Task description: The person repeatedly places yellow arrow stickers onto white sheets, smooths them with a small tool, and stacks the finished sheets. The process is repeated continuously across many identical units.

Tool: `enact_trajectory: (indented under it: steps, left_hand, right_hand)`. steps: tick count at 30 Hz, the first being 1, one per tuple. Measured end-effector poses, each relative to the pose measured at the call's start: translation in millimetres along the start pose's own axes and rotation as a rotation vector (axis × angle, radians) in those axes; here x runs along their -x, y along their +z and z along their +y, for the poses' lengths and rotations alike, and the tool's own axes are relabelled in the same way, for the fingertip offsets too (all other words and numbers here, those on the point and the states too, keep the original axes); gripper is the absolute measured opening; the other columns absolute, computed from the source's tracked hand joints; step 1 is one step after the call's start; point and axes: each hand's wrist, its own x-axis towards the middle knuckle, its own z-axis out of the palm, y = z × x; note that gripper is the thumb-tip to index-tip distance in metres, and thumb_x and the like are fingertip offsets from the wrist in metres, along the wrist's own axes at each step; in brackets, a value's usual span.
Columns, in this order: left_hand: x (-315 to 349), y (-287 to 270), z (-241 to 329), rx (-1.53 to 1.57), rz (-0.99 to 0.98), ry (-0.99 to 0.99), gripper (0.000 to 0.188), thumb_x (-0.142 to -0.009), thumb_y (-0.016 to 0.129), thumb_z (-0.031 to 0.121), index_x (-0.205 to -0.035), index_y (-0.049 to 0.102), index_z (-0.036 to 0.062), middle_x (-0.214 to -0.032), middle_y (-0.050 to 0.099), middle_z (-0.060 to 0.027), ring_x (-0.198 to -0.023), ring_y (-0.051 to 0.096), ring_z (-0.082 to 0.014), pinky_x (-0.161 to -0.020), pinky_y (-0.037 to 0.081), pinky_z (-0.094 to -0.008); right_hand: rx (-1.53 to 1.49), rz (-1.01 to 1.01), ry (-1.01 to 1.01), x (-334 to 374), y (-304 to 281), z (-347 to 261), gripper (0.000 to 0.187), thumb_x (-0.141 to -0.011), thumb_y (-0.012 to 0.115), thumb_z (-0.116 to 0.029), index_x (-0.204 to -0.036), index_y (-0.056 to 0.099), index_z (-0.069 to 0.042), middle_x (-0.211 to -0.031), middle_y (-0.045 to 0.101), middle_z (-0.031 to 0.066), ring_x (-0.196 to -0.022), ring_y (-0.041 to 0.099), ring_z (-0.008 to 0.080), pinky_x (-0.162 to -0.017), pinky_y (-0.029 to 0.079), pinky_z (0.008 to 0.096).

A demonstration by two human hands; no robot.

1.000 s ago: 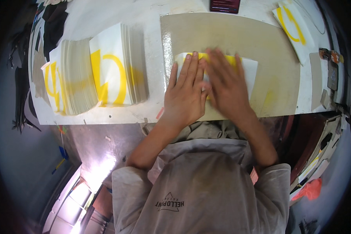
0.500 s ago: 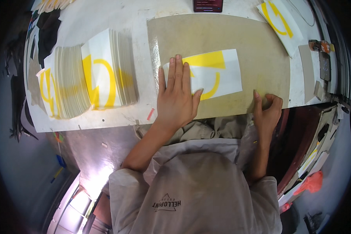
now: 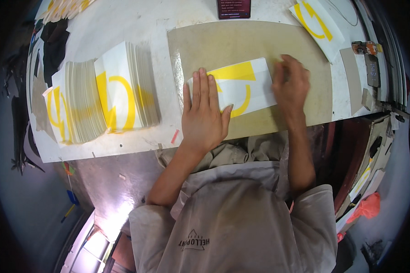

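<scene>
On a tan board [image 3: 191, 41] lies a flat white paper piece [image 3: 261, 91] with yellow print. It looks like a folded paper bag or sleeve, slightly tilted. My left hand [image 3: 204, 109] lies flat over its left end, fingers stretched and thumb apart. Beside the paper's right edge is my right hand [image 3: 294, 84], its fingers bent and smeared by motion. Whether those fingers touch the paper or pinch anything, I cannot tell.
Left of the board stand two thick stacks [image 3: 84, 100] of similar white and yellow pieces. A phone [image 3: 233, 9] lies at the far edge. Another printed piece [image 3: 312, 22] rests at the far right, near a grey strip [image 3: 353, 73] and a small dark device [image 3: 372, 70].
My right hand has moved up and left, from the board's near right edge to the paper's right end. My left hand stays flat on the paper. The view has shifted slightly.
</scene>
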Motion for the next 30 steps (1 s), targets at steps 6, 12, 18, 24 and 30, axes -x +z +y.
enact_trajectory:
  steps: [6,12,18,24,30]
  left_hand:
    - [-6,2,0,0.021,0.005,-0.005,0.079,-0.103,0.056,0.037,-0.155,0.032,-0.0162,-0.166,0.025,-0.0340,-0.158,0.018,-0.0465,-0.127,0.013,-0.0596]
    - [-5,4,16,-0.060,0.107,-0.160,0.079,-0.100,0.063,0.044,-0.153,0.042,-0.0097,-0.162,0.035,-0.0316,-0.150,0.036,-0.0448,-0.124,0.019,-0.0634]
    - [-2,-24,44,-0.082,0.079,-0.043,0.069,-0.100,0.063,0.045,-0.150,0.051,-0.0015,-0.160,0.044,-0.0216,-0.141,0.047,-0.0408,-0.123,0.018,-0.0652]
    - [-59,-15,-29,0.204,-0.012,0.235,0.056,-0.102,0.063,0.036,-0.149,0.056,0.0048,-0.163,0.045,-0.0115,-0.153,0.036,-0.0367,-0.128,0.017,-0.0581]
    - [-57,-14,-27,0.120,0.005,0.273,0.061,-0.098,0.070,0.038,-0.147,0.058,0.0047,-0.163,0.045,-0.0109,-0.154,0.035,-0.0364,-0.127,0.020,-0.0582]
  right_hand:
    - [-0.102,-0.124,-0.224,80,-39,-24,0.022,-0.087,0.073,0.002,-0.108,0.069,-0.004,-0.099,0.071,0.0134,-0.085,0.065,0.0328,-0.081,0.049,0.0437]
    - [-0.060,0.072,0.290,54,-69,21,0.017,-0.092,0.075,-0.002,-0.107,0.069,-0.001,-0.097,0.073,0.0120,-0.084,0.066,0.0291,-0.083,0.051,0.0391]
    - [-0.392,-0.113,-0.129,36,-46,-10,0.021,-0.088,0.077,0.000,-0.107,0.070,-0.002,-0.096,0.074,0.0124,-0.084,0.065,0.0314,-0.082,0.050,0.0403]
    - [-0.405,-0.385,-0.371,37,-21,-24,0.018,-0.086,0.077,-0.009,-0.104,0.075,-0.009,-0.095,0.072,0.0057,-0.095,0.063,0.0264,-0.095,0.041,0.0453]
    - [-0.327,-0.338,-0.180,39,-60,17,0.025,-0.079,0.079,-0.004,-0.103,0.076,-0.010,-0.092,0.075,0.0034,-0.094,0.063,0.0270,-0.094,0.039,0.0458]
